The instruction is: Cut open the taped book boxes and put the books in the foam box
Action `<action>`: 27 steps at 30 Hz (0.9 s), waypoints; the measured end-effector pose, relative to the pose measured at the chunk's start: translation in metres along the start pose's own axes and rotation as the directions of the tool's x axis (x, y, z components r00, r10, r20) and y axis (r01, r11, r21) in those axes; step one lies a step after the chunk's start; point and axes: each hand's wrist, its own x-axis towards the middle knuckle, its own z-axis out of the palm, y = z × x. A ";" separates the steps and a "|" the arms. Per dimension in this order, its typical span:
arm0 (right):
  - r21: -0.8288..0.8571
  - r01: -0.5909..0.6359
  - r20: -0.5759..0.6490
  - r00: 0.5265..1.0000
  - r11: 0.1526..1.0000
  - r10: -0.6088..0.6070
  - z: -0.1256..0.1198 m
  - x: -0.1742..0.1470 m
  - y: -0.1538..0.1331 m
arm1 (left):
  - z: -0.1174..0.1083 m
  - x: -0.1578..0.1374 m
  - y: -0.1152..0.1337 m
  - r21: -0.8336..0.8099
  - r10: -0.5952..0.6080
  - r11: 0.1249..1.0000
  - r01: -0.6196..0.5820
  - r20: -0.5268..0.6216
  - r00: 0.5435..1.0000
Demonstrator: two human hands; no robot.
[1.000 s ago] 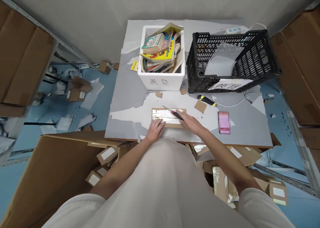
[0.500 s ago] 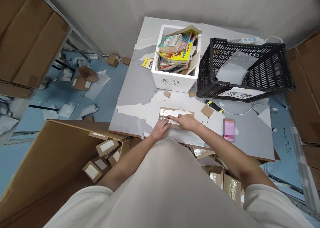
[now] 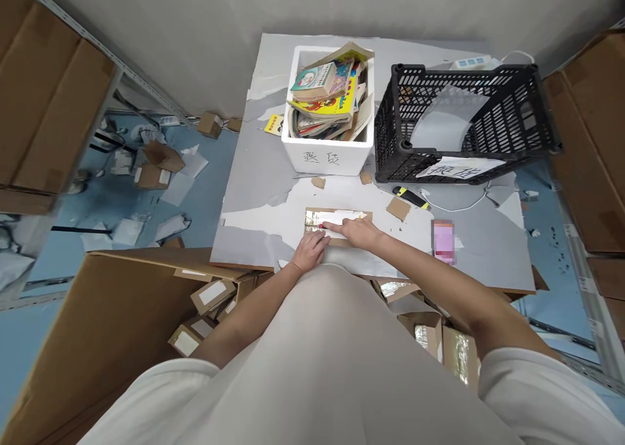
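A small flat cardboard box (image 3: 336, 240) with a white label and shiny tape lies near the table's front edge. At its near left corner, my left hand (image 3: 310, 251) holds it, fingers closed over the top edge. My right hand (image 3: 359, 231) rests over the right part of the box. Its forefinger stretches left along a thin dark tool (image 3: 312, 228) with a red part at the fingertip. The other fingers are curled, and the tool's exact kind is too small to tell. Just beyond the box lie cardboard scraps (image 3: 398, 208) and a black-and-yellow box cutter (image 3: 411, 197).
A white foam box (image 3: 328, 157) full of books stands at the back. Right of it is a black plastic crate (image 3: 469, 165) with a sheet inside. A pink phone-like object (image 3: 444, 241) lies at right. Below the table's left edge opens a large carton (image 3: 63, 328) holding parcels.
The whole view has shifted slightly, so table and crates sit a little further left. Both hands stay on the box, with the right forefinger still on the thin tool.
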 end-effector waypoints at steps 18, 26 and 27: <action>-0.040 -0.234 0.090 0.967 0.971 0.237 0.027 -0.083 0.059 | 0.007 0.001 -0.001 -0.044 -0.054 0.998 0.055 0.030 0.998; -0.058 -0.307 0.094 0.946 0.950 0.312 0.040 -0.113 0.063 | 0.007 0.005 -0.001 -0.011 -0.051 0.999 0.051 0.036 0.998; -0.046 -0.315 0.089 0.944 0.948 0.318 0.041 -0.116 0.064 | 0.007 0.005 -0.001 -0.003 -0.043 0.999 0.043 0.034 0.998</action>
